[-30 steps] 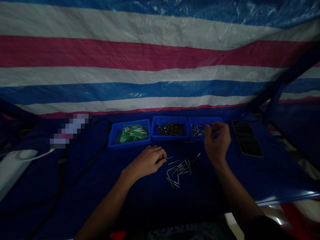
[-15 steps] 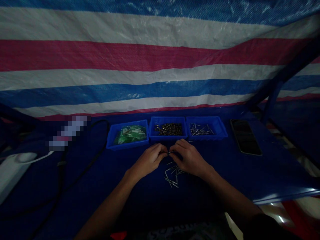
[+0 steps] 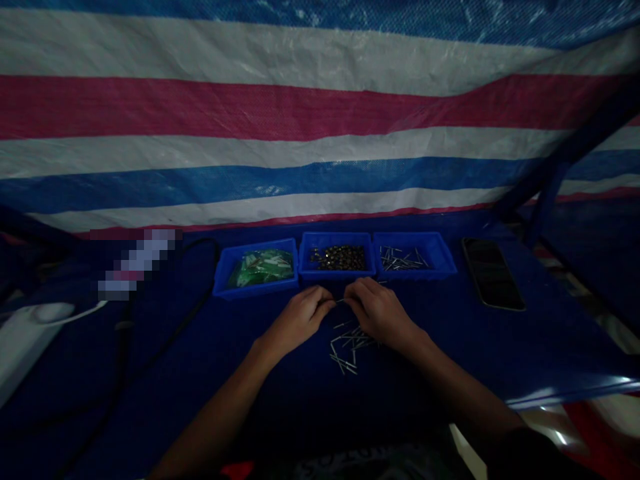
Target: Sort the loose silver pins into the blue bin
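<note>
Pinching a metal pin (image 3: 341, 301) btwn them, L hand (image 3: 300, 317) & R hand (image 3: 379, 313), fingertips pressed tight, hold it above mid tabletop (image 3: 195, 347), w/ 3 blue bins (image 3: 337, 275) nr far edge, loose pins (image 3: 354, 338) twd front edge, phone (image 3: 493, 273) nr far R corner

At twelve o'clock, the sheet (image 3: 320, 110) bears blue, grey-white and crimson stripes. At five, the pins (image 3: 358, 340) are silvery, the tabletop (image 3: 295, 393) dark blue.
</note>
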The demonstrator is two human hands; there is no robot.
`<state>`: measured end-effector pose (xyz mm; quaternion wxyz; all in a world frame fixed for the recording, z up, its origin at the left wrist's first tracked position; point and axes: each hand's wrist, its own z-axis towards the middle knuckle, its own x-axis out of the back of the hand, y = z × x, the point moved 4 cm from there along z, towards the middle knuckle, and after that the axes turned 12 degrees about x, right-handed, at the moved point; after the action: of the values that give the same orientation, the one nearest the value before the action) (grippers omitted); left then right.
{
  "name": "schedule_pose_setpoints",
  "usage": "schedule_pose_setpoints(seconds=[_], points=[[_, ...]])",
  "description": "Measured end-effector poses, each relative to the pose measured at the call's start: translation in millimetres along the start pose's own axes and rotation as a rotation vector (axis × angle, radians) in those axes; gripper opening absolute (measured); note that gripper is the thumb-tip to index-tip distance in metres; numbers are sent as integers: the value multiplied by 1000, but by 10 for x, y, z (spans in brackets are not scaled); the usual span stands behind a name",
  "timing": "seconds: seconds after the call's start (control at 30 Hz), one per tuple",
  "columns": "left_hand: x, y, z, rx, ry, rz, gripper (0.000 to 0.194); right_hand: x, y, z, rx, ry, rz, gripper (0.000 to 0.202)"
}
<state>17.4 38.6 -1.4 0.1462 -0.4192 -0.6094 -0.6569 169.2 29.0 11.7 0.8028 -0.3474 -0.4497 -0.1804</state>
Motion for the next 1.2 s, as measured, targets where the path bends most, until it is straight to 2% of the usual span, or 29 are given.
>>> schedule_pose_setpoints(seconds=[0.3, 0.47, 0.77, 1.0, 1.2], points=[[5, 63, -20, -34, -1, 39, 20, -7, 37, -4, -107, 8, -45, 19], [-4, 63, -21, -48, -3, 57, 19, -22, 61, -8, -138, -13, -17, 18], [-6, 86, -28, -68, -21, 98, 14, 31, 116, -22, -120, 117, 184, 6], [2, 138, -70, -159, -131, 196, 17, 159, 154, -46, -150, 336, 215, 8], [3, 123, -86, -169, -146, 192, 9, 435, 294, -167, -333, 705, 81, 12]])
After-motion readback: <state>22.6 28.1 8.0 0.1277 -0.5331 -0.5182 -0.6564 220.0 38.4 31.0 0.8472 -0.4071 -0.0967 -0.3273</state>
